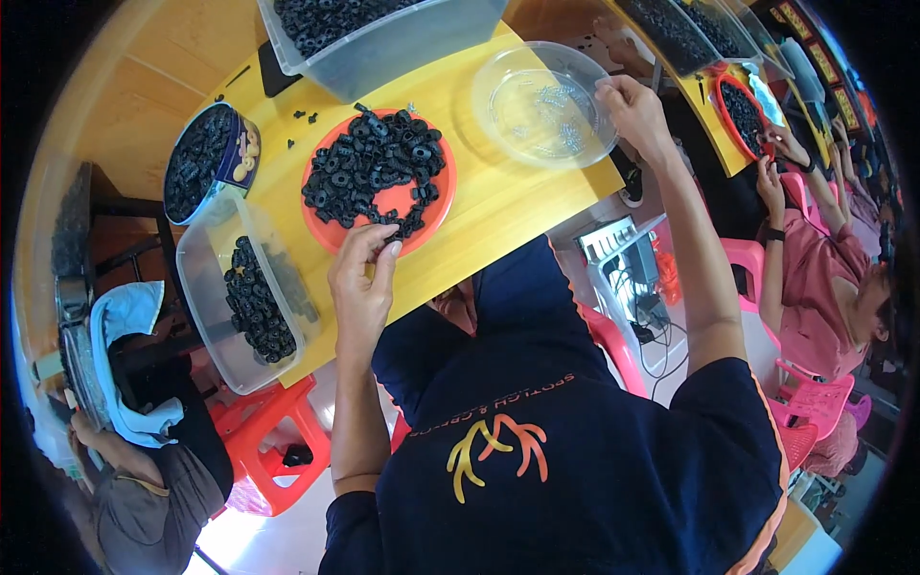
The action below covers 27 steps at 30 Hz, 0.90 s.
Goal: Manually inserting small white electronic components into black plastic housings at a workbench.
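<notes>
My left hand (359, 287) is at the near edge of a round red-orange plate (448, 192) heaped with small black plastic parts (369, 163). Its thumb and fingertips close on a small black plastic part, mostly covered by the fingers. To the right, my right hand (635, 115) pinches the rim of a clear round plastic bowl (498, 91). Small shiny metal pieces (565, 134) lie scattered and clumped inside that bowl.
A large clear bin (383, 62) of black parts stands at the back. On the left are a round tin (245, 144) and a clear plastic box (206, 259), both holding black parts. People sit at either side, near red stool (278, 450) and pink chairs.
</notes>
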Each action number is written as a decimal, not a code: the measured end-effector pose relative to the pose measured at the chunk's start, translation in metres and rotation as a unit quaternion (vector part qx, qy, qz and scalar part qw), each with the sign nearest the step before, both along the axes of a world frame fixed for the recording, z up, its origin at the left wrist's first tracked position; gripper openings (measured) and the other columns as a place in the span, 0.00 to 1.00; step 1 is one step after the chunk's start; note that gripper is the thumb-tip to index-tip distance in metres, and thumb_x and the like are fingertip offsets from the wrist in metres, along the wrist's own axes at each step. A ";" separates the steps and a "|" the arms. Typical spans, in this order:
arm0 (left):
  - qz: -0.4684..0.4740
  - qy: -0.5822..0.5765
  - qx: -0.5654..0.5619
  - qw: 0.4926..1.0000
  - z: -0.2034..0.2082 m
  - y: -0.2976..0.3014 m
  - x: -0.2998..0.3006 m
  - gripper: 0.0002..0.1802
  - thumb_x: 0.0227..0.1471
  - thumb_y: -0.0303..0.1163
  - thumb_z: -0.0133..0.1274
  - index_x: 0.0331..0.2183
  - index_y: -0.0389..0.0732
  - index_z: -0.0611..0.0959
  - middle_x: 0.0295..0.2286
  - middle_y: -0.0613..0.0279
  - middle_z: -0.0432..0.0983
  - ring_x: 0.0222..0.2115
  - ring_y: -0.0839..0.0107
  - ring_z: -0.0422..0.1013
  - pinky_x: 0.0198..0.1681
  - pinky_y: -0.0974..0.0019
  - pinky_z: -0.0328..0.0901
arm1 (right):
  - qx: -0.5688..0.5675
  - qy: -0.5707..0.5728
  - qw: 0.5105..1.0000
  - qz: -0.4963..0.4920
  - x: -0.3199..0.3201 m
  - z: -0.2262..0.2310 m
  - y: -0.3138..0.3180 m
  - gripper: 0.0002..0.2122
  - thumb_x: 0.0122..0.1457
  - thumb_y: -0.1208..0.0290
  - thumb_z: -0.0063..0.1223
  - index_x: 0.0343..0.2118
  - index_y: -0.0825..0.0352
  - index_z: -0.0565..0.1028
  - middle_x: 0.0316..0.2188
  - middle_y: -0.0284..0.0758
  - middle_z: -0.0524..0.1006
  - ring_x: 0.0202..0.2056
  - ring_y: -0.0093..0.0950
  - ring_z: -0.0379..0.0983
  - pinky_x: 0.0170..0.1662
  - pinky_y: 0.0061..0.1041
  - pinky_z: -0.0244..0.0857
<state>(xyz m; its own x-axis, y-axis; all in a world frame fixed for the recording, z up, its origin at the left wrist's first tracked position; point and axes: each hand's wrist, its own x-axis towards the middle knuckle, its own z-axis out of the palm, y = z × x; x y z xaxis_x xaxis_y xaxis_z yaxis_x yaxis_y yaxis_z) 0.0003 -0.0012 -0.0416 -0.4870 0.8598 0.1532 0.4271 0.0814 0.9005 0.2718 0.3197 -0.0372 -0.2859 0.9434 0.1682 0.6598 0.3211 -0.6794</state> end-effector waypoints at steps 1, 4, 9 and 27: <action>0.000 -0.004 0.002 1.000 0.000 0.000 0.000 0.08 0.53 0.20 0.55 0.37 0.35 0.81 0.32 0.64 0.75 0.32 0.78 0.71 0.38 0.74 0.65 | -0.001 -0.004 1.000 0.006 0.001 -0.001 0.002 0.14 0.58 0.65 0.51 0.42 0.70 0.78 0.32 0.44 0.81 0.34 0.33 0.78 0.41 0.28 0.69; 0.003 -0.016 -0.002 1.000 0.003 0.000 0.001 0.08 0.53 0.20 0.55 0.37 0.35 0.81 0.32 0.64 0.75 0.32 0.78 0.71 0.38 0.74 0.65 | -0.018 0.002 1.000 0.021 -0.001 -0.009 0.002 0.14 0.59 0.65 0.51 0.42 0.70 0.78 0.32 0.43 0.81 0.34 0.31 0.78 0.40 0.28 0.69; 0.001 0.006 0.000 1.000 0.003 0.001 0.001 0.08 0.52 0.19 0.55 0.37 0.34 0.81 0.32 0.62 0.75 0.30 0.77 0.71 0.36 0.73 0.66 | -0.086 0.043 0.995 0.037 -0.015 -0.020 -0.010 0.15 0.61 0.64 0.50 0.42 0.72 0.77 0.31 0.41 0.80 0.30 0.27 0.77 0.35 0.27 0.70; -0.002 0.020 0.000 1.000 0.002 0.002 0.000 0.08 0.51 0.19 0.55 0.37 0.34 0.81 0.32 0.60 0.76 0.30 0.75 0.71 0.35 0.73 0.66 | 0.140 -0.106 0.943 0.282 -0.084 0.004 -0.030 0.09 0.56 0.67 0.55 0.35 0.65 0.80 0.34 0.39 0.78 0.35 0.38 0.76 0.38 0.35 0.69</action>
